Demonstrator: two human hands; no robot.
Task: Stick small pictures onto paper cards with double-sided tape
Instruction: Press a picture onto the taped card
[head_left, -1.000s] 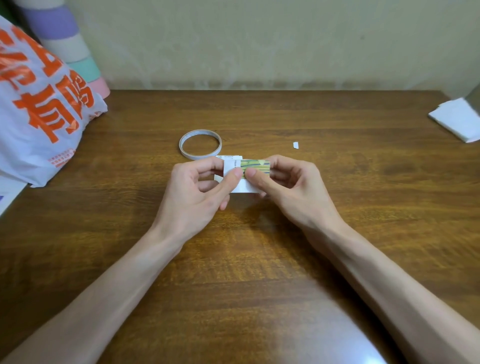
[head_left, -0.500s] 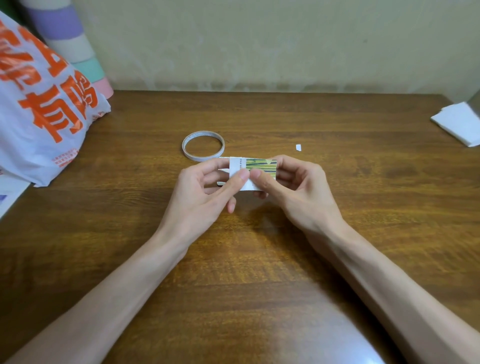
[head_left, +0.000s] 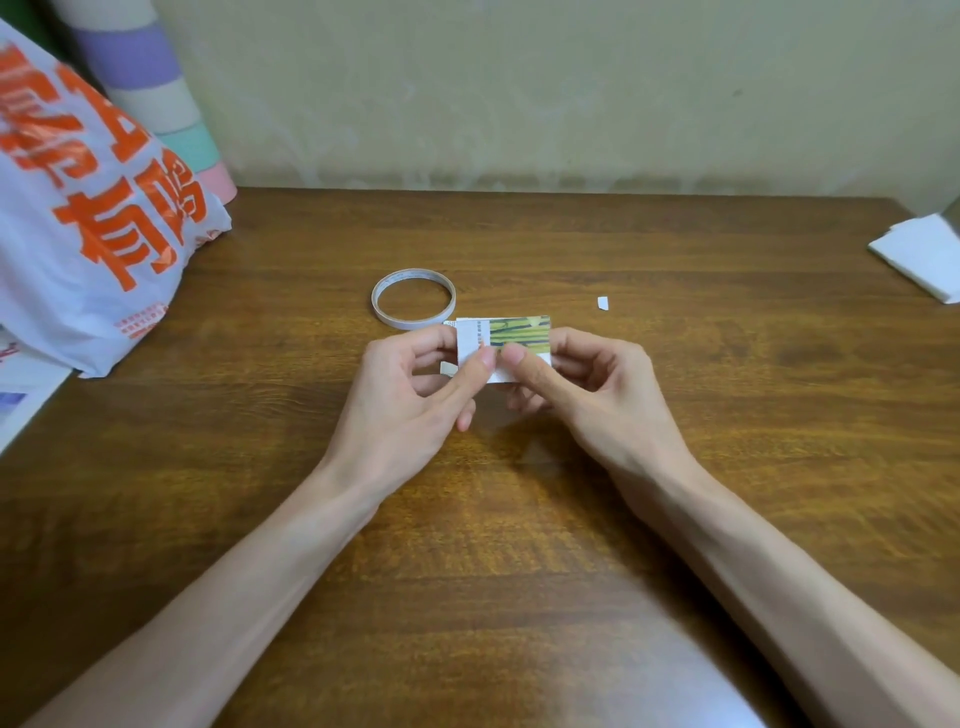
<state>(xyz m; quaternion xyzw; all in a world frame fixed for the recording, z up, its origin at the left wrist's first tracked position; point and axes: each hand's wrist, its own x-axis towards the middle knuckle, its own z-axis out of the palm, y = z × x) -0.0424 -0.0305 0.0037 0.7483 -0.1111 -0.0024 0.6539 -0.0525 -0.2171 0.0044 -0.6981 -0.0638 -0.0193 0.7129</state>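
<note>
Card (head_left: 470, 338) tipped slightly more toward the camera than a second ago, left hand (head_left: 410, 400) and right hand (head_left: 597, 395) both pinching it, green striped picture (head_left: 519, 332) on its face, over the desk (head_left: 519, 519), tape roll (head_left: 415, 272) just beyond

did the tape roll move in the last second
No. The tape roll sits the same distance left of the paper scrap as before; only the camera shifted.

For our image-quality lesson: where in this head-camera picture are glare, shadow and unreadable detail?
Head view: pale glare on the brown wooden table at bottom; soft shadow beneath the left hand and right hand pinching the white paper card; the small green-striped picture is sharp, print beside it too small to read.
</note>
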